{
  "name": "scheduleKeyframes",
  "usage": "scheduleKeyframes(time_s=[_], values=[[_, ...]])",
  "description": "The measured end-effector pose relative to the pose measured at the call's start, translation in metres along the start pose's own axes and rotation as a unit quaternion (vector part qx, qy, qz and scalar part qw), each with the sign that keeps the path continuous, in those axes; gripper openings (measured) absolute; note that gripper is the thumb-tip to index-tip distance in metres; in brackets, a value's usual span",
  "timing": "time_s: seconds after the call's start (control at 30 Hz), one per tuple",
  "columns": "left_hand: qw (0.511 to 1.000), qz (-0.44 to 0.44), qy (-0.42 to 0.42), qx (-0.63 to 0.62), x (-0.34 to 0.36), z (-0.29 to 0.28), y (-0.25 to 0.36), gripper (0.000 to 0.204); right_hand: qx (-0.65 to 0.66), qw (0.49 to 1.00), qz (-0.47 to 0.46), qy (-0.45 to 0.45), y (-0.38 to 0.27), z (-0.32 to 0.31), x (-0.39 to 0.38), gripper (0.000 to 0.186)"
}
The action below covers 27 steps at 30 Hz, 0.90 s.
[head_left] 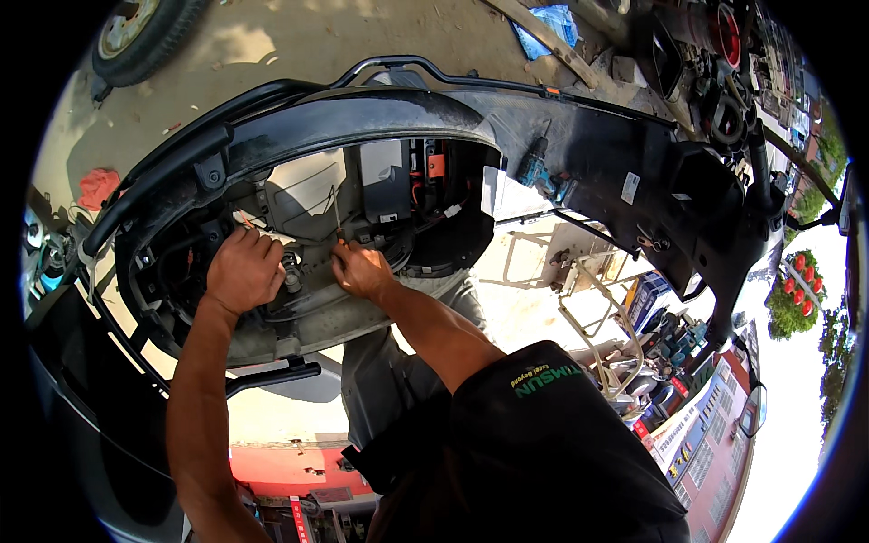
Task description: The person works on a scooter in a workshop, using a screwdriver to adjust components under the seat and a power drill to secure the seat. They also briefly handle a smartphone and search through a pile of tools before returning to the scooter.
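Observation:
My left hand (244,271) has curled fingers at the left of the open underseat compartment of a black scooter body (353,115), beside some wires (249,217); what it grips is hidden. My right hand (362,271) grips the orange handle of a screwdriver (336,217), whose shaft points up over a pale inner panel (299,195). A metal fitting (291,271) sits between my hands. To the right of the panel are a silver-grey box (382,181) and a red component (436,166), with black cables below them.
A teal cordless drill (534,167) lies on the footboard right of the compartment. A black tube rail (290,89) runs along the body. A loose wheel (136,36) and red cloth (98,188) lie on the ground; metal frames (597,335) and clutter stand at lower right.

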State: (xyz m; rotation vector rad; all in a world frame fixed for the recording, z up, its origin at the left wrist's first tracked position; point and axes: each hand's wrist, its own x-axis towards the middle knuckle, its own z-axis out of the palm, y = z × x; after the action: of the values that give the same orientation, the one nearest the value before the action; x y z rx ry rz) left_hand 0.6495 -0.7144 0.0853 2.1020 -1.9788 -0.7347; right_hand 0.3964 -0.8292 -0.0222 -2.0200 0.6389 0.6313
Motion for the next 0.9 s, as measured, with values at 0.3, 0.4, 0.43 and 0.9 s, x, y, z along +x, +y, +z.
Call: scheduleKeyframes(time_s=[0.3, 0.4, 0.43, 0.9], values=[[1.0, -0.004, -0.015, 0.004, 0.0, -0.002, 0.0, 0.024, 0.007, 0.999, -0.016, 0.033, 0.004, 0.006, 0.0, 0.021], [1.0, -0.005, -0.016, 0.009, -0.001, 0.0, 0.0, 0.024, 0.002, 1.0, -0.011, 0.015, 0.002, 0.002, 0.0, 0.021], [1.0, -0.004, -0.016, 0.01, -0.001, 0.0, -0.001, 0.024, 0.0, 1.0, -0.008, 0.008, 0.001, 0.001, 0.0, 0.021], [1.0, -0.006, -0.022, 0.009, 0.0, -0.001, 0.001, 0.025, 0.013, 1.0, -0.005, 0.01, 0.001, 0.001, -0.001, 0.022]])
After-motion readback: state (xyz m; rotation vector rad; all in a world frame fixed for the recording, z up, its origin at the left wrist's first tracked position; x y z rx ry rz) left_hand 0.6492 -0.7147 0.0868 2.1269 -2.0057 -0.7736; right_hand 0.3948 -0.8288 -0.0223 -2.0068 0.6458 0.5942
